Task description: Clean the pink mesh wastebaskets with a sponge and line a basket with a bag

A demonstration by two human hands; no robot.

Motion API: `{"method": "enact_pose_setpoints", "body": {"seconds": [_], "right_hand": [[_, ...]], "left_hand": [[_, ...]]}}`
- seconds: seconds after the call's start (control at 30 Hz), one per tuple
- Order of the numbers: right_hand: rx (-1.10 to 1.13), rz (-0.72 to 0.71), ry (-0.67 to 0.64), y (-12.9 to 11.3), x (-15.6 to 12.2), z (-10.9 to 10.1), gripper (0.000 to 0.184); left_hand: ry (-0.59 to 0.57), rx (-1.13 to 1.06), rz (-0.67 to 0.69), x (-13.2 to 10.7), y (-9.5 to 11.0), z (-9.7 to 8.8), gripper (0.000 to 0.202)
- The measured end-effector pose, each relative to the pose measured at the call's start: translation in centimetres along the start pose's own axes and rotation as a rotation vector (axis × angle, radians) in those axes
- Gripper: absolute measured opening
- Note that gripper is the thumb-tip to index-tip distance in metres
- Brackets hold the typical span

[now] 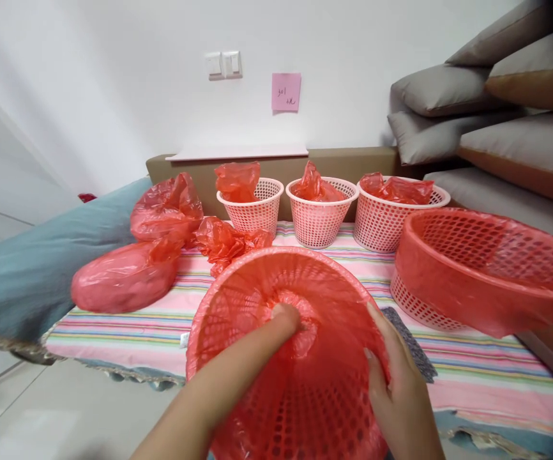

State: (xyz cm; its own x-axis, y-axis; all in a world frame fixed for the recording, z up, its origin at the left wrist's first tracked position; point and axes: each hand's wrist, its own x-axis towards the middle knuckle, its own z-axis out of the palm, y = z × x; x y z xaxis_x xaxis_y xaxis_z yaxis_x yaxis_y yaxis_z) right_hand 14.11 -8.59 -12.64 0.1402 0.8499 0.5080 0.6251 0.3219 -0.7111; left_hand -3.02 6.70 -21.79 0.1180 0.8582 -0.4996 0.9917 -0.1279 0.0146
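In front of me a plastic mesh basket [300, 409] is tilted with its mouth toward me. A thin red plastic bag [338, 281] lines its inside and folds over the rim. Deep inside, my left hand [287, 316] presses against the bag near the bottom; it is blurred and its fingers are mostly hidden. My right hand [398, 383] grips the basket's right rim, thumb on the inner side, other fingers along the edge.
A larger basket lined with a red bag [449, 281] stands at right. Three pale pink baskets [317, 223] holding red bags line the back. Filled red bags [128, 275] and a crumpled one [228, 243] lie left. Grey cushions [449, 89] are piled at right.
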Motion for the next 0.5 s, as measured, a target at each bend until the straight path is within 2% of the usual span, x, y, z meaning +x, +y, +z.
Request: {"method": "enact_pose_setpoints", "body": {"seconds": [0.07, 0.13, 0.27, 0.4, 0.5], "right_hand": [[-0.005, 0.024, -0.008, 0.2, 0.0, -0.2, 0.053], [-0.012, 0.028, -0.007, 0.4, -0.1, -0.2, 0.053], [-0.006, 0.005, -0.007, 0.3, -0.3, 0.2, 0.052], [0.017, -0.013, -0.055, -0.6, -0.1, 0.9, 0.052], [0.018, -0.002, -0.030, -1.1, 0.2, 1.0, 0.052]], "left_hand": [[-0.160, -0.055, -0.068, 0.4, -1.5, -1.0, 0.035], [-0.269, -0.128, -0.070, 0.5, -3.2, -1.8, 0.032], [-0.395, -0.260, -0.018, -0.1, -5.7, -1.8, 0.033], [-0.340, -0.330, 0.034, -0.7, -6.1, -1.3, 0.032], [-0.159, -0.352, 0.026, -0.6, -5.3, -1.8, 0.032]]}}
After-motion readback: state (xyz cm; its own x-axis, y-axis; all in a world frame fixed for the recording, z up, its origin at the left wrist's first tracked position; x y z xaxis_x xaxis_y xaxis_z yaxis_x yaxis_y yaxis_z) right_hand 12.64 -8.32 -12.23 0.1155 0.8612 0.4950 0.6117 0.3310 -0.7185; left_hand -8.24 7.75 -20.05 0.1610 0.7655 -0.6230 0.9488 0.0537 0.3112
